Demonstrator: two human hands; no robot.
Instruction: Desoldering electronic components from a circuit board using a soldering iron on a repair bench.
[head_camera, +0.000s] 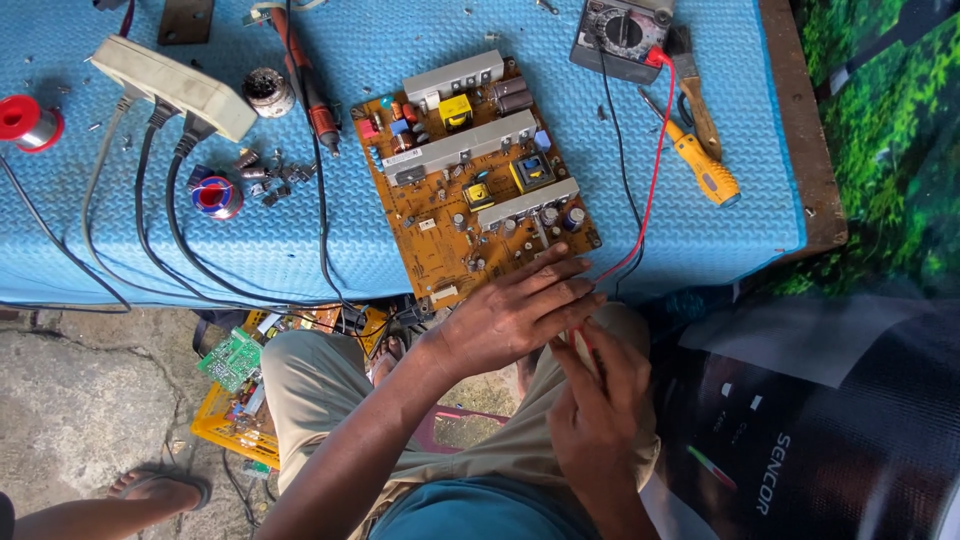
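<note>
The left hand (515, 312) lies flat, fingers spread open, over the near corner of the orange circuit board (470, 170) at the desk's (300, 240) front edge. Below that edge, the right hand (600, 400) pinches a red probe (583, 338), its red lead (655, 160) running up to the multimeter (620, 35) at the far edge.

My left hand (515, 312) rests on the matt, orange-brown circuit board (470, 170), whose heat-sink bars look like dull brushed metal. Under the board lies a blue foam mat (300, 240), rough and dimpled. Just below the board's corner my right hand (598, 400) pinches a red probe (588, 345), plastic I think. Right of the board, the yellow screwdriver handle (705, 170) shines glossy.
</note>
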